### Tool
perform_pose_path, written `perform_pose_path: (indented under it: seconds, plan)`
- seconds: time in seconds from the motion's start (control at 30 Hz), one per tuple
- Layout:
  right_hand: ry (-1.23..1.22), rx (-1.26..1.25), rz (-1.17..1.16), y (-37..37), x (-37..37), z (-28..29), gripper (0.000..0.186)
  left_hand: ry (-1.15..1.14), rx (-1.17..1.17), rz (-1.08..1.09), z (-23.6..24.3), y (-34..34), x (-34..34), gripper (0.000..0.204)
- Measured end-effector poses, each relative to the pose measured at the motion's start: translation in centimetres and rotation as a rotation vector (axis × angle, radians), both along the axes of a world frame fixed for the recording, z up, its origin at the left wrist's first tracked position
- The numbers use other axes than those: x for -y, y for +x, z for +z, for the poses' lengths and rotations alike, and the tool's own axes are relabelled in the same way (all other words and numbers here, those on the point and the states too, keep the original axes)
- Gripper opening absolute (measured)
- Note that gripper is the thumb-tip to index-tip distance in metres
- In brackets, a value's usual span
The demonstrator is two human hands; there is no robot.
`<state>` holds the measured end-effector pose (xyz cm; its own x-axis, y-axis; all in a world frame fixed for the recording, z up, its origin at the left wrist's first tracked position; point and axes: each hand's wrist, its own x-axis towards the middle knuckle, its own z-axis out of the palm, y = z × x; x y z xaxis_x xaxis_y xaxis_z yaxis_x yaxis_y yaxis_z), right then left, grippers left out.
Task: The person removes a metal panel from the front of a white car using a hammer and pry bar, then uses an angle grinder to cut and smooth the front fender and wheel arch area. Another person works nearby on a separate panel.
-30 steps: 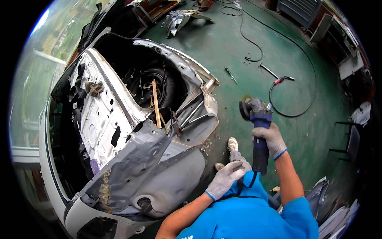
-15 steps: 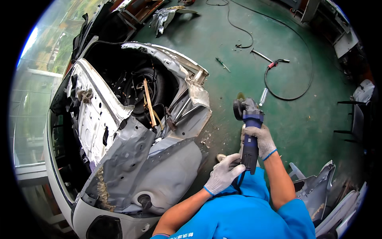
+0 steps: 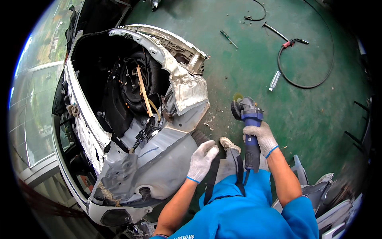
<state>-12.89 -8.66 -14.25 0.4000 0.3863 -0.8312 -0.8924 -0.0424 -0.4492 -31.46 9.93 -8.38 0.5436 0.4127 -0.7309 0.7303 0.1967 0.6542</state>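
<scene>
My right hand (image 3: pixel 260 137), in a pale knit work glove, is wrapped round the body of a blue and black angle grinder (image 3: pixel 251 119). The grinder points away from me, its yellowish disc (image 3: pixel 238 97) at the far end. A dark cord hangs from its rear toward my legs. My left hand (image 3: pixel 203 159), gloved the same way, is apart from the grinder, beside the car's cut grey rear panel (image 3: pixel 163 169). Its fingers are stretched out, slightly bent, with nothing visible in them. A torn metal edge (image 3: pixel 191 91) lies farther forward on the car body.
Inside the open car rear are a tyre (image 3: pixel 155 79) and a wooden stick (image 3: pixel 143 89). On the green floor lie a screwdriver (image 3: pixel 229 39), a hammer (image 3: pixel 275 30), a plastic bottle (image 3: pixel 274 81) and a looped hose (image 3: pixel 302 86). Metal panels (image 3: pixel 338 215) lean at lower right.
My left hand has left the grinder's rear end and moved left toward the car. The right hand keeps its grip on the grinder. The view has shifted.
</scene>
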Motion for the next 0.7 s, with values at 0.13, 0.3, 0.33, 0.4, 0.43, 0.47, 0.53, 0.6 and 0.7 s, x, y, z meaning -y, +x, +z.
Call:
perform_pose_path:
  seconds: [0.13,0.3,0.33,0.4,0.43,0.47,0.53,0.6,0.7]
  plan:
    - [-0.010,-0.025,0.037,1.8,0.0,-0.6,0.041,-0.058,-0.062,-0.069,-0.6,1.8,2.7,0.047]
    - [0.001,-0.023,0.082,3.3,-0.7,-0.2,0.039,-0.115,-0.118,-0.165,1.3,3.7,4.7,0.049]
    - [0.003,-0.016,0.088,3.5,-0.8,-0.1,0.039,-0.126,-0.109,-0.158,1.1,3.6,5.0,0.049]
    - [0.006,-0.013,0.105,3.7,-1.0,-0.1,0.038,-0.144,-0.108,-0.153,0.9,3.7,5.6,0.049]
    - [0.007,-0.017,0.115,3.8,-1.1,-0.4,0.037,-0.151,-0.115,-0.155,1.1,4.1,5.8,0.049]
    - [0.008,-0.021,0.126,3.9,-1.2,-0.5,0.037,-0.158,-0.123,-0.157,1.2,4.3,5.9,0.049]
    - [0.005,-0.027,0.152,4.0,-1.4,-0.5,0.037,-0.133,-0.100,-0.160,0.3,3.7,6.5,0.050]
    - [-0.001,-0.034,0.198,4.0,-1.5,-1.1,0.038,-0.113,-0.073,-0.109,0.1,3.8,6.8,0.052]
    - [-0.003,-0.026,0.326,4.0,-1.8,-2.7,0.041,-0.075,-0.022,0.022,-0.4,4.6,6.6,0.055]
